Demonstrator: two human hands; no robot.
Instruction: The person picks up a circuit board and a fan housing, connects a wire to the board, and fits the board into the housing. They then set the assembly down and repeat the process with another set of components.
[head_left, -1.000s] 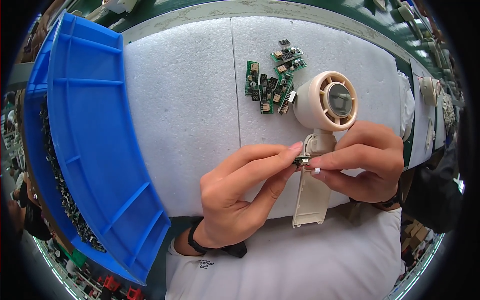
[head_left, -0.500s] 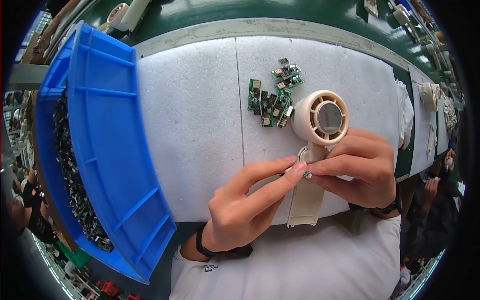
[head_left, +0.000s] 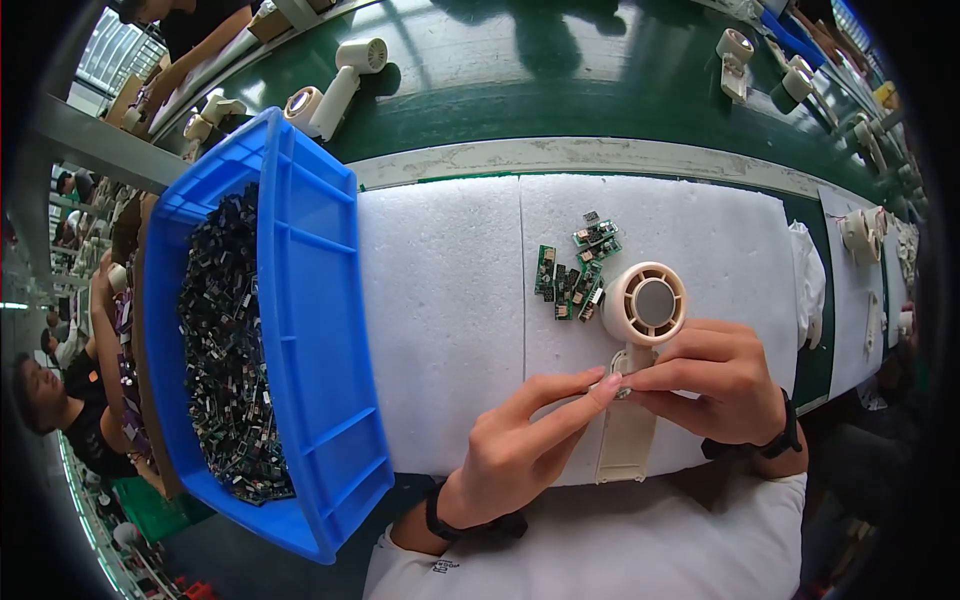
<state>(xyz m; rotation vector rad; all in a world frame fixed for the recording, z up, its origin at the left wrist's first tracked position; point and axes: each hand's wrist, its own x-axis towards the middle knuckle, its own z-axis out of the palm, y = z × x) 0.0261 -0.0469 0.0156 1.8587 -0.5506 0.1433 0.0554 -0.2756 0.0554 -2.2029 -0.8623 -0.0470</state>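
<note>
A cream handheld fan (head_left: 640, 350) lies on the white foam mat (head_left: 440, 300), round head at twelve o'clock, handle pointing to six. Both hands meet at its neck: the left hand (head_left: 515, 450) has thumb and forefinger pinched together on a small part (head_left: 620, 388), too tiny to tell what; the right hand (head_left: 715, 385) curls loosely round the fan's neck, fingertips touching the same spot. At ten o'clock from the fan's head sits a heap of green circuit boards (head_left: 575, 275). A blue bin (head_left: 300, 330) of dark parts stands well off at nine o'clock. More fans (head_left: 335, 80) lie on the green belt at twelve. Compared with half a second ago, the grip looks unchanged; the view has tilted up.
</note>
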